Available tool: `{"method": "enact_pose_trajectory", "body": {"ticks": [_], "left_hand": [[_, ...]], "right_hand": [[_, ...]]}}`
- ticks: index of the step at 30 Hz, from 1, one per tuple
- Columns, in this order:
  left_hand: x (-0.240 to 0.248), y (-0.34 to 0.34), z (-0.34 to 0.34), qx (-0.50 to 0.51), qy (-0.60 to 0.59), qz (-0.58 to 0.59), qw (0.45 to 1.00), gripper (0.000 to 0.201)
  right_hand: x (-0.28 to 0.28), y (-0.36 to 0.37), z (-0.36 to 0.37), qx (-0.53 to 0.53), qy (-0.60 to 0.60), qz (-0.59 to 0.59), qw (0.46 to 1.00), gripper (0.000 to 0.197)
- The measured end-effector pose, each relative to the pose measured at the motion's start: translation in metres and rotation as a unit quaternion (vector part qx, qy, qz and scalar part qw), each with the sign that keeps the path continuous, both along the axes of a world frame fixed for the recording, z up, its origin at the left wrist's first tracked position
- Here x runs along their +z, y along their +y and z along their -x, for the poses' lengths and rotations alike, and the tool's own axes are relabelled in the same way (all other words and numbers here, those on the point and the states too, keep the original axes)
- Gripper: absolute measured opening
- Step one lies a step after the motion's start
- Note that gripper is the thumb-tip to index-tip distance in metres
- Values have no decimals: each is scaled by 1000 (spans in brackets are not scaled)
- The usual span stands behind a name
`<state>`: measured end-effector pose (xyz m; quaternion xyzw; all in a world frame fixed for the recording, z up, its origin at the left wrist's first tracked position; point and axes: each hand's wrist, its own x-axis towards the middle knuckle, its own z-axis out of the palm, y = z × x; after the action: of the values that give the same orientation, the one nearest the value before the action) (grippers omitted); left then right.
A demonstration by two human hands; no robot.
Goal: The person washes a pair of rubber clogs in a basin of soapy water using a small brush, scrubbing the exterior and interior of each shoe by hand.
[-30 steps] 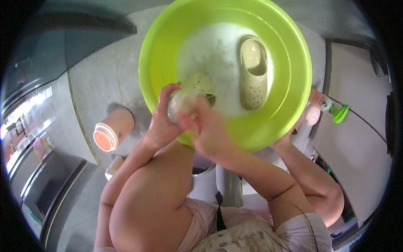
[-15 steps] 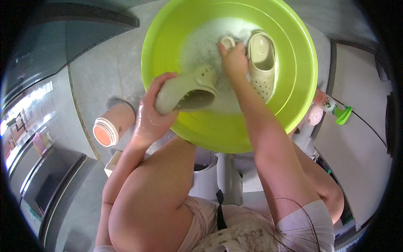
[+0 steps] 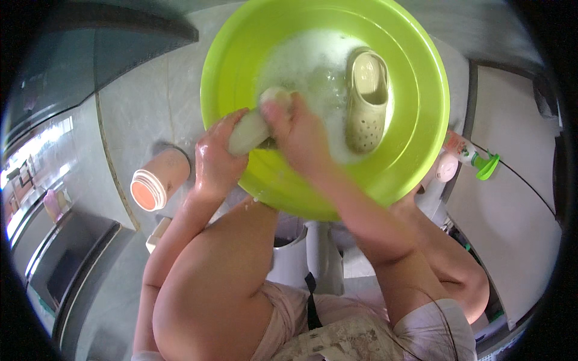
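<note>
A large lime-green basin (image 3: 223,90) holds foamy water (image 3: 301,57). My left hand (image 3: 218,159) grips a wet beige clog (image 3: 248,132) over the basin's near left side. My right hand (image 3: 295,129) presses against that same clog, fingers curled around a small pale rounded object (image 3: 276,93); blur hides its exact kind. A second beige clog (image 3: 366,111), with holes across its toe, lies in the suds on the right of the basin, toe towards me. My right hand covers much of the held clog's front part.
A pinkish-orange jar (image 3: 159,180) lies on the grey floor left of the basin. To the right lie a bottle with a green trigger (image 3: 486,165) and a pink round container (image 3: 447,166). A grey bucket-like thing (image 3: 289,256) sits between my legs.
My right hand has moved left and nearer, from the water beside the other clog onto the held clog, bringing the small pale object along. The held clog has turned slightly in my left hand.
</note>
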<state>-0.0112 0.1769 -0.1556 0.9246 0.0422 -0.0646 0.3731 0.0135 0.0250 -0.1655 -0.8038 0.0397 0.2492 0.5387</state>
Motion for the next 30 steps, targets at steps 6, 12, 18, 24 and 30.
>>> {"method": "enact_pose_trajectory", "body": {"ticks": [6,12,18,24,30], "left_hand": [[-5,-4,5,18,-28,-56,998,47],[-3,-9,4,70,5,-103,992,48],[1,-9,1,84,11,-76,993,48],[2,-3,3,87,-2,24,996,47],[10,-4,2,56,-12,-89,994,48]], "right_hand": [[-6,3,-2,-22,-18,38,999,58],[-15,13,10,-84,-28,-24,996,58],[-14,23,16,-93,-61,-58,992,59],[6,25,25,-21,-84,-85,993,54],[-88,-41,-81,-58,57,229,970,62]]}}
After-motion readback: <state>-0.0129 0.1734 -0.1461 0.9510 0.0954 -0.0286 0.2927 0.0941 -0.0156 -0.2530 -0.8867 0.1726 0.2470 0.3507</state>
